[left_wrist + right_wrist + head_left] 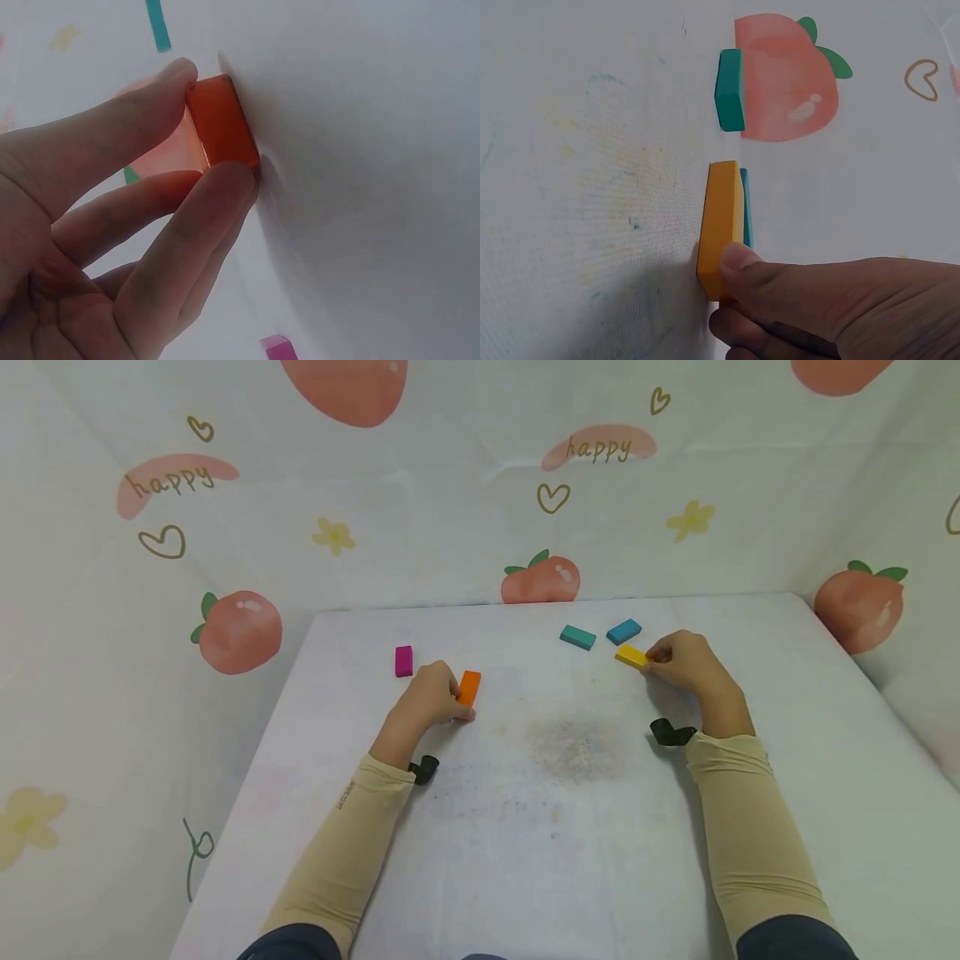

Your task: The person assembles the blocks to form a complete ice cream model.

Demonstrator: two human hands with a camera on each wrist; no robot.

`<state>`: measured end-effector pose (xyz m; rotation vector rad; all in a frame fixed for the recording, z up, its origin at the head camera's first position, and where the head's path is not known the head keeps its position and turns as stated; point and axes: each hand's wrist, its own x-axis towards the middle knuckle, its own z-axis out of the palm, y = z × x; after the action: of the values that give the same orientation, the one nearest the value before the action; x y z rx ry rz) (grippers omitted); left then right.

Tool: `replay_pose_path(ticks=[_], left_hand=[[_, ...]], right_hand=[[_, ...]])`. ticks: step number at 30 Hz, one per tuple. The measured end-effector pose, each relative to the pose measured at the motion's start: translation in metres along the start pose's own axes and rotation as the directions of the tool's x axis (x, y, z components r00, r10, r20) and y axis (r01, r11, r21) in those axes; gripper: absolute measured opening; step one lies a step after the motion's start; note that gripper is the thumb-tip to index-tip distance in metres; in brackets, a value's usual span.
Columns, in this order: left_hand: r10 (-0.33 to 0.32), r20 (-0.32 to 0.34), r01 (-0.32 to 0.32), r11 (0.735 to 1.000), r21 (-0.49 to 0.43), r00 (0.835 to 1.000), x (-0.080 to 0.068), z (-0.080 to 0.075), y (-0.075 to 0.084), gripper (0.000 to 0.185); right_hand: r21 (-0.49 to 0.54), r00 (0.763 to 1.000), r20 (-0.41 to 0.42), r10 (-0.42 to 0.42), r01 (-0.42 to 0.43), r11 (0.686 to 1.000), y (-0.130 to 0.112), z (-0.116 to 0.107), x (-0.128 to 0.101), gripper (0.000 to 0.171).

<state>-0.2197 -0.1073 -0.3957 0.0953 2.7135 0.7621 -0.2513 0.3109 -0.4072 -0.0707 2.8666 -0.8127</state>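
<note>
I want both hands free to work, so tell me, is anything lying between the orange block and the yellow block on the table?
Nothing visible. The left hand pinches the orange block, the right hand pinches the yellow block, and only bare table lies between them. The teal block and blue block sit farther back.

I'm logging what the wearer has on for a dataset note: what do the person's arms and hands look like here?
Both arms wear long, snug beige sleeves ending at the wrists; the left sleeve bears a small line of dark lettering, the right sleeve shows none. A dark strap end juts at each wrist. The left hand and right hand are bare: no gloves.
</note>
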Motion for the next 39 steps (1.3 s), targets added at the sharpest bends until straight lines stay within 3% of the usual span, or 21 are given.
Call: replay_pose_path(ticks=[12,19,39], left_hand=[[0.012,-0.019,-0.012,1.000,0.003,1.000,-0.007,0.005,0.000,0.042],[0.015,-0.005,-0.015,1.000,0.001,1.000,-0.012,0.007,0.002,0.033],[0.036,0.021,-0.036,0.999,0.033,0.999,-0.032,0.020,0.014,0.035]], right_hand=[[0.000,0.999,0.030,0.026,-0.026,1.000,-0.004,0.001,0.000,0.038],[-0.004,1.000,0.024,-0.008,0.008,1.000,-0.007,0.003,-0.001,0.037],[-0.006,0.999,0.034,-0.035,0.035,0.999,-0.016,0.005,-0.002,0.037]])
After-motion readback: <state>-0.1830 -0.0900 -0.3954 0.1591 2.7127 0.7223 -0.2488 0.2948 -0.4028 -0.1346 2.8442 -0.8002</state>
